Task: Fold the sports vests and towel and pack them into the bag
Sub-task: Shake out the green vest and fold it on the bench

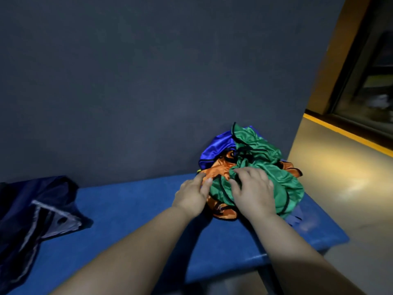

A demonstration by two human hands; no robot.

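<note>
Vests [251, 158] lie in one crumpled heap at the R end of the blue bench [138, 209], pushed up against the dark wall [148, 81]. On my remote feed I count three colours. The green vest [282, 184] is on top and to the R. The orange vest [219, 167] is under it, showing at the L and front. The blue vest [214, 145] is at the back, touching the wall. None is folded yet. A small bit of blue cloth [294, 219] pokes out under the heap's R front edge; I can't tell if it's towel or more vest.

Both hands are on the heap, near each other but not touching. The L hand [192, 195] rests on the heap's L side w/ fingers fairly straight and tips where orange meets green; I see no grip. The R hand [254, 192] sits on the green vest w/ fingers curled into the fabric, bunching a fold. Both forearms are bare and reach in from the bottom of the frame.

The bag [25, 199] is dark navy and slumped at the L end of the bench, well apart from the heap, w/ a grey-lined panel [61, 220] showing. I can't tell which way its opening faces.

R of the bench there's pale floor [340, 188] w/ a yellow stripe [344, 133], and beyond it a dark-framed window [374, 81], blurry.
</note>
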